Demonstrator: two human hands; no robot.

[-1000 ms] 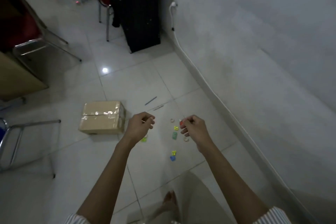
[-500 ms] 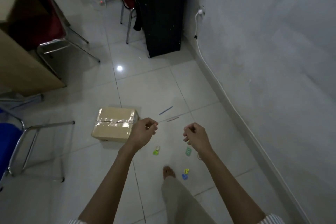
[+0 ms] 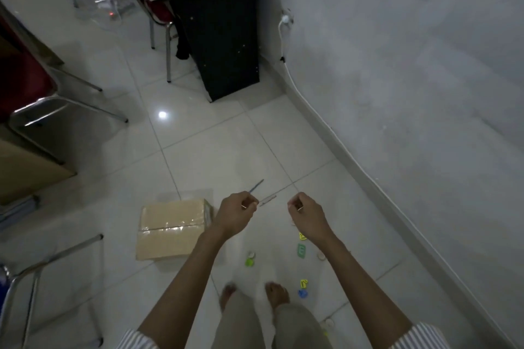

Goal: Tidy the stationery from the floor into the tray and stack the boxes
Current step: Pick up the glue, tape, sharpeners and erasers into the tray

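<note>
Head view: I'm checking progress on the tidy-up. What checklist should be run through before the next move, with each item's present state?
1. Hands free: not ok; left hand pinches a pale sliver, right hand pinches a second sliver.
2. What the slivers are: cannot tell; too small.
3. Tray in sight: not ok; none shows.
4. Floor cleared: not ok; thin blue stick, green rectangular piece, blue piece and others lie loose.
5. Boxes stacked: not ok; cardboard box lies on the floor, nothing on it.
</note>
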